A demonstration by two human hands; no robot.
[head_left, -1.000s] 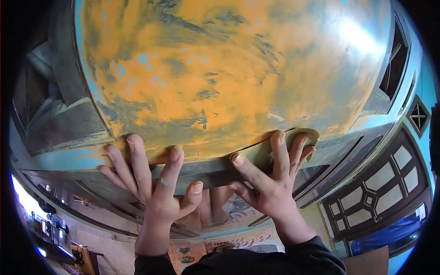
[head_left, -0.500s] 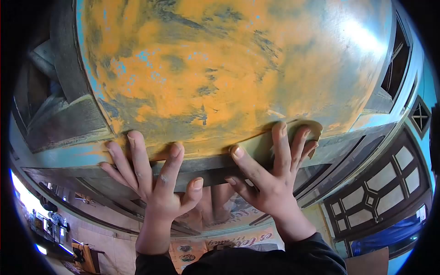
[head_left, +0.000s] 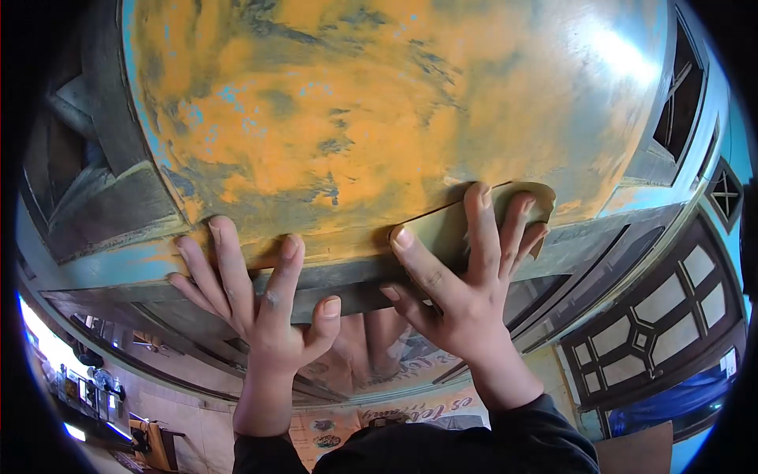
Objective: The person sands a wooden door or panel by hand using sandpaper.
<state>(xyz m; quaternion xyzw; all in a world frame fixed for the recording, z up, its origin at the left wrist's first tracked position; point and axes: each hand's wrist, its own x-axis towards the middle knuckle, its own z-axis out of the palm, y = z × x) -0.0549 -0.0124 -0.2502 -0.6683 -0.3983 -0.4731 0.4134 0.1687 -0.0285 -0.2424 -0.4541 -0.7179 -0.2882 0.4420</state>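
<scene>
A wooden panel (head_left: 379, 103) fills the upper view, orange with grey smears and turquoise specks. My right hand (head_left: 462, 304) presses a tan, curled sheet of sandpaper (head_left: 444, 227) against the panel's lower part with spread fingertips. The sheet's far corner bends up beyond the fingers, and its underside is hidden. My left hand (head_left: 272, 312) has its fingers spread and rests on the panel's lower edge, holding nothing. Along this edge runs a grey-brown wooden rail (head_left: 347, 286), under both hands.
Glossy glass below the rail (head_left: 371, 355) reflects the hands. Dark frame openings (head_left: 684, 95) flank the panel. A patterned dark door (head_left: 651, 324) stands at right, with blue cloth (head_left: 675, 407) below it. Printed banner lettering (head_left: 426, 412) shows near the body.
My right hand and the sandpaper have slid a little upward across the panel. My left hand stays at the edge. The whole view has shifted slightly.
</scene>
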